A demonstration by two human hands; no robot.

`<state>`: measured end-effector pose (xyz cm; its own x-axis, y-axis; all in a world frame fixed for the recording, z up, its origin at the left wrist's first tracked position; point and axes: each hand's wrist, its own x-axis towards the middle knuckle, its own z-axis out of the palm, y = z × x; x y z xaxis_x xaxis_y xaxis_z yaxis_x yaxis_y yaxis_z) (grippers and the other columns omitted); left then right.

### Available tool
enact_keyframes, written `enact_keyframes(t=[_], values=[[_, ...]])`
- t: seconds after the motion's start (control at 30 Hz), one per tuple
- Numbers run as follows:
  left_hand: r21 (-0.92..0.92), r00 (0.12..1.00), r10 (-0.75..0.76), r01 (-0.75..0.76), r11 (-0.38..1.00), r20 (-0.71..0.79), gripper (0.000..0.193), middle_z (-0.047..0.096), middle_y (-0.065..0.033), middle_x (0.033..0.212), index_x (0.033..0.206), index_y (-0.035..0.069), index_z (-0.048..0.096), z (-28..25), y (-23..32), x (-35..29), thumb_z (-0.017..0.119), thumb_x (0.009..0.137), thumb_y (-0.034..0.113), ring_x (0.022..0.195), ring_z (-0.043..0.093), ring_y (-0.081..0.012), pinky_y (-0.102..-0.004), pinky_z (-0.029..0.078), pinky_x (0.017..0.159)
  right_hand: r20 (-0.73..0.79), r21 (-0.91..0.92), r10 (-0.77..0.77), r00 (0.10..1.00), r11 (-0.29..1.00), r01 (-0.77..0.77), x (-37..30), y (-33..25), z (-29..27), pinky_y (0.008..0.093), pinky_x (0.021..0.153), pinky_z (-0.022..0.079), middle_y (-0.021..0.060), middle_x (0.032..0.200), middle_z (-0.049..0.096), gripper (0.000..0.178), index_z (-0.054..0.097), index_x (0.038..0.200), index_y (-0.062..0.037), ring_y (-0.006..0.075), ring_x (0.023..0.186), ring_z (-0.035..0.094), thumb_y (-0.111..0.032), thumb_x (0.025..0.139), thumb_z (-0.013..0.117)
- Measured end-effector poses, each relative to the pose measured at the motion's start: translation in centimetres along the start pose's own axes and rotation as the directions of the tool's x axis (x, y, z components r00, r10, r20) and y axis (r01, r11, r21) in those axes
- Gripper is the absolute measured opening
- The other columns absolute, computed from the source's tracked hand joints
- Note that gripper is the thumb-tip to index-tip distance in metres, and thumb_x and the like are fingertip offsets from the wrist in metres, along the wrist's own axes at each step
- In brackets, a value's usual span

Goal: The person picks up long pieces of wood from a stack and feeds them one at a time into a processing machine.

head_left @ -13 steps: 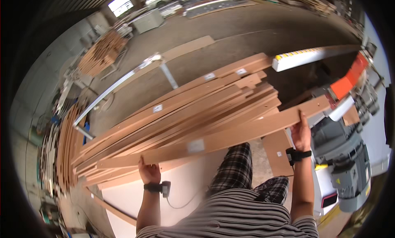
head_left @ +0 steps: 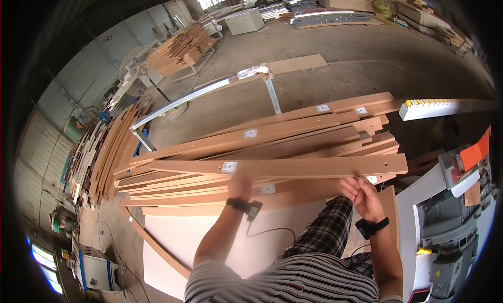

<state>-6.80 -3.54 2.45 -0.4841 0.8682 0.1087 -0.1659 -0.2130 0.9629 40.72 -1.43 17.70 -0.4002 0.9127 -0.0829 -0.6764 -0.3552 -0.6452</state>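
A long brown wooden board, with a white label toward its left end and a small hole near its right end, lies slanted above a pile of similar boards. At its lower edge toward the right, my right hand is closed, fingertips pinched against the wood. My left hand is smeared by motion just under the label, so its fingers do not show clearly. Beneath are the stacked boards, several with white labels. Each wrist wears a black strap; a small box with a cable hangs from the left one.
A metal frame stands behind the pile. At the right are a white beam with yellow pieces and a grey machine with an orange guard. A white panel lies in front. More timber stacks stand at the far left.
The view has swung left. The board has turned from sloping up rightward to nearly level, and its label now sits nearer its left end. My right hand has moved to its lower edge.
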Motion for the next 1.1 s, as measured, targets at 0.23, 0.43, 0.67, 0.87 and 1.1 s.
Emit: enact_keyframes(t=[0.23,0.43,0.67,0.87,1.1], values=[[0.15,0.968,-0.036,0.075,0.986,-0.25,0.023,0.067,-0.0166,0.089,0.098,0.002,0.06,-6.0,3.3,9.6,0.052,0.09,0.022,0.083,0.066,-0.0318,-0.042,0.053,0.07,-0.146,-0.166,0.033,0.989,0.984,-0.057,-3.9,-1.5,-6.3,0.0366,0.087,0.051,0.0153,0.106,0.064,0.038,0.053,0.115,-0.001,0.0249,0.096,0.064,-0.032,0.095,0.052],[0.066,0.898,-0.431,0.437,0.897,-0.084,0.023,0.066,-0.0132,0.073,0.086,0.003,0.055,-6.5,7.9,13.0,0.049,0.094,0.024,0.06,0.065,-0.0209,-0.0268,0.054,0.052,-0.276,-0.199,0.018,0.961,0.977,-0.075,-8.1,-0.5,-11.1,0.0357,0.082,0.051,0.0142,0.1,0.065,0.036,0.055,0.112,0.0,0.024,0.089,0.064,-0.032,0.097,0.047],[0.804,0.8,0.316,-0.574,0.154,0.51,0.038,0.062,-0.0176,0.114,0.12,0.008,0.055,6.5,4.9,9.0,0.056,0.091,0.032,0.108,0.056,-0.0361,-0.0432,0.045,0.089,-0.436,-0.259,0.034,0.899,0.952,-0.161,-11.5,0.4,-13.9,0.034,0.081,0.051,0.0121,0.096,0.065,0.029,0.056,0.108,-0.0015,0.0216,0.087,0.063,-0.027,0.096,0.049],[0.95,0.952,-0.126,-0.255,0.179,0.28,0.065,0.046,-0.0233,0.135,0.142,0.01,0.033,12.3,4.5,9.1,0.038,0.093,0.053,0.126,0.041,-0.0406,-0.0511,0.031,0.104,-0.591,-0.435,0.004,0.807,0.841,-0.323,-15.8,1.7,-17.4,0.0308,0.077,0.051,0.0111,0.091,0.065,0.025,0.057,0.105,-0.0009,0.019,0.082,0.063,-0.023,0.097,0.047],[0.908,0.915,-0.011,-0.401,-0.12,0.403,0.063,0.03,-0.0231,0.146,0.141,0.006,0.035,10.9,2.4,6.7,0.035,0.096,0.05,0.137,0.026,-0.0364,-0.05,0.018,0.111,-0.593,-0.805,-0.293,0.75,0.202,-0.558,-22.0,4.5,-23.6,0.0337,0.079,0.051,0.016,0.092,0.068,0.031,0.067,0.095,0.0001,0.0255,0.087,0.065,-0.027,0.081,0.061]])
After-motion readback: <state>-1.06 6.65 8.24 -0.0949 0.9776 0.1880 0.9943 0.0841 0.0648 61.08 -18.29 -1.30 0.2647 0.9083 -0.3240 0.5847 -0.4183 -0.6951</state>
